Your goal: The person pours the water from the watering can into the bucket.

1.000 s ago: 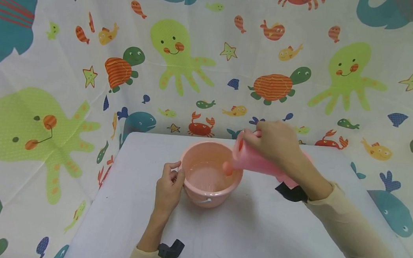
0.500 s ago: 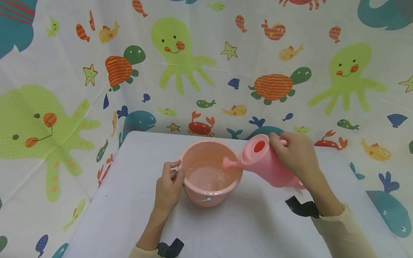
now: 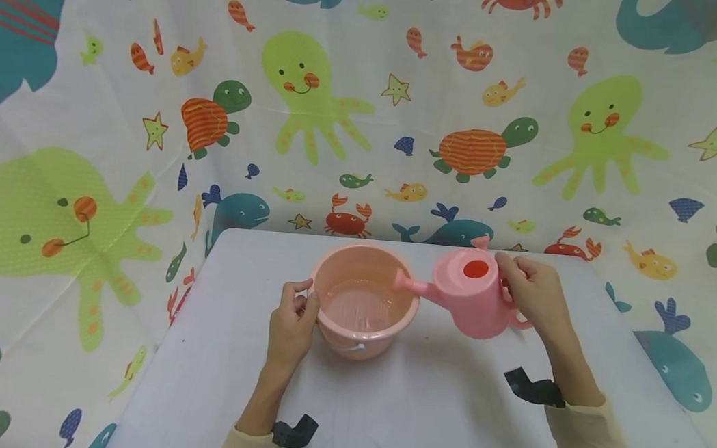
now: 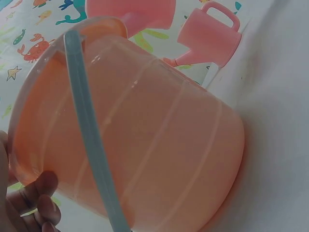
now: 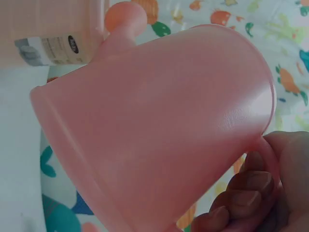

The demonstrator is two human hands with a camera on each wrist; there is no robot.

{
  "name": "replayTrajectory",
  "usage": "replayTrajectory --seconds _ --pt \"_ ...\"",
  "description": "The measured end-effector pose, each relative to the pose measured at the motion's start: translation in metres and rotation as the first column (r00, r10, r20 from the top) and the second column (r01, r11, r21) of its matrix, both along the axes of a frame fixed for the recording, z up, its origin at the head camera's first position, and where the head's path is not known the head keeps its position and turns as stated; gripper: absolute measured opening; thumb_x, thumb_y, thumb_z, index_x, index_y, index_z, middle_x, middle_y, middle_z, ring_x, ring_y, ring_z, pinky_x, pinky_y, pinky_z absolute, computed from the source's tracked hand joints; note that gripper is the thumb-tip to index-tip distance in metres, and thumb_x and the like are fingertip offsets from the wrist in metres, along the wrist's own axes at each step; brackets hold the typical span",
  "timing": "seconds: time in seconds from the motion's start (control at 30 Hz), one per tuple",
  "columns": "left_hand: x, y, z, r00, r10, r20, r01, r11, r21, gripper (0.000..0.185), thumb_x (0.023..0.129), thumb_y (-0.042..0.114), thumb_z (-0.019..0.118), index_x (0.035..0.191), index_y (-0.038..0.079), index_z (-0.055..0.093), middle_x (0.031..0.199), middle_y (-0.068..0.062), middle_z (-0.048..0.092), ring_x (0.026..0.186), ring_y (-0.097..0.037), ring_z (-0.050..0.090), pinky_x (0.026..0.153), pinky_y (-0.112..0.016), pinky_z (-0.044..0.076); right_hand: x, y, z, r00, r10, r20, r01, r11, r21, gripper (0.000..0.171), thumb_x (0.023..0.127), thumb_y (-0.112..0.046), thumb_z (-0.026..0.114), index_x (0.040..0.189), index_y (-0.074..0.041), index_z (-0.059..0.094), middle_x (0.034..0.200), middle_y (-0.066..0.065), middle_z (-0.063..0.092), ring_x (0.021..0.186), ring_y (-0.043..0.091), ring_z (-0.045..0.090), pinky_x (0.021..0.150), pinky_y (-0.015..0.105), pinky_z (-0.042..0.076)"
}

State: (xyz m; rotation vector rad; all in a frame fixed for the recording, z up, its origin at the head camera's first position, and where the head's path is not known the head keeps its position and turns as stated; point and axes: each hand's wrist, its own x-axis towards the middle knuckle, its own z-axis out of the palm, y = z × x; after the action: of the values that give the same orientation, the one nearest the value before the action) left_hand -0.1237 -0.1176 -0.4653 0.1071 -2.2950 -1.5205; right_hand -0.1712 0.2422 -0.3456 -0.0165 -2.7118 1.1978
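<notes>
My right hand (image 3: 536, 290) grips the handle of a pink watering can (image 3: 473, 303), held nearly upright above the table, its spout over the right rim of a peach-coloured bucket (image 3: 366, 348). In the right wrist view, fingers (image 5: 244, 200) curl round the can's handle. The bucket stands on the table with clear, rippled water in its bottom. My left hand (image 3: 290, 329) pinches the bucket's left rim between thumb and fingers. A second pink watering can (image 4: 207, 36) stands on the table beyond, mostly hidden behind the held one in the head view.
The white table (image 3: 230, 408) carries all of these. A curtain (image 3: 368, 67) printed with sea animals hangs behind and along its sides. A pale bucket handle (image 4: 91, 130) hangs down the bucket's near side. Black straps (image 3: 293, 431) sit on both wrists.
My right hand has tipped the watering can back from a steep pouring tilt to nearly upright and moved it right and nearer. My left hand and the bucket have stayed put.
</notes>
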Motion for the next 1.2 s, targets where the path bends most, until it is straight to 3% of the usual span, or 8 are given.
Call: replayTrajectory --seconds 0.1,0.37,0.53,0.63,0.93,1.2 --pt "0.000 -0.001 -0.002 1.000 0.007 -0.006 -0.007 1.000 -0.004 0.030 0.102 0.026 0.053 0.127 0.011 0.056 0.068 -0.004 0.065 0.050 -0.005 0.042 0.046 -0.021 0.033 0.001 0.007 -0.009 0.999 0.006 0.054 -0.004 0.999 -0.048 0.055 0.099 -0.055 0.049 0.090 -0.003 0.064 0.074 0.005 0.062 0.071 0.021 0.059 0.063 0.022 0.053" --pt "0.000 -0.003 -0.005 1.000 0.009 0.000 -0.009 1.000 -0.007 0.029 0.102 0.026 0.052 0.128 0.012 0.056 0.068 -0.003 0.064 0.051 -0.006 0.043 0.046 -0.021 0.034 0.006 0.025 -0.031 0.980 0.088 0.176 -0.069 0.992 -0.110 0.062 0.102 -0.058 0.038 0.126 -0.006 0.060 0.097 0.003 0.063 0.087 0.020 0.060 0.074 0.025 0.056" --pt "0.001 -0.002 -0.004 1.000 0.014 -0.005 -0.015 1.000 -0.011 0.028 0.103 0.025 0.052 0.127 0.011 0.056 0.069 -0.004 0.065 0.049 -0.005 0.042 0.045 -0.021 0.033 0.009 0.029 -0.042 0.961 0.120 0.250 -0.075 0.980 -0.183 0.064 0.101 -0.062 0.036 0.119 -0.005 0.059 0.097 0.001 0.061 0.094 0.021 0.057 0.081 0.028 0.054" --pt "0.001 -0.002 -0.004 1.000 0.009 -0.011 -0.009 1.000 -0.007 0.029 0.103 0.024 0.052 0.128 0.011 0.056 0.069 -0.004 0.065 0.049 -0.004 0.042 0.044 -0.021 0.033 0.012 0.028 -0.049 0.958 0.095 0.269 -0.032 0.972 -0.231 0.063 0.100 -0.064 0.036 0.114 -0.008 0.061 0.090 -0.004 0.062 0.091 0.019 0.059 0.081 0.026 0.054" --pt "-0.001 0.000 -0.004 1.000 -0.002 -0.011 0.002 1.000 -0.003 0.029 0.103 0.025 0.052 0.128 0.011 0.056 0.069 -0.004 0.065 0.049 -0.005 0.043 0.044 -0.021 0.033 0.018 0.030 -0.061 0.972 0.032 0.233 0.051 0.939 -0.340 0.059 0.099 -0.063 0.041 0.111 -0.011 0.066 0.080 -0.011 0.064 0.077 0.014 0.064 0.075 0.022 0.057" --pt "-0.001 0.000 -0.002 1.000 0.000 -0.015 0.000 1.000 -0.004 0.029 0.102 0.024 0.052 0.127 0.011 0.056 0.072 -0.005 0.069 0.050 -0.005 0.045 0.045 -0.021 0.035 0.025 0.034 -0.066 0.974 -0.014 0.227 0.090 0.941 -0.326 0.064 0.098 -0.064 0.044 0.120 -0.008 0.065 0.082 -0.014 0.065 0.076 0.012 0.065 0.074 0.022 0.057"
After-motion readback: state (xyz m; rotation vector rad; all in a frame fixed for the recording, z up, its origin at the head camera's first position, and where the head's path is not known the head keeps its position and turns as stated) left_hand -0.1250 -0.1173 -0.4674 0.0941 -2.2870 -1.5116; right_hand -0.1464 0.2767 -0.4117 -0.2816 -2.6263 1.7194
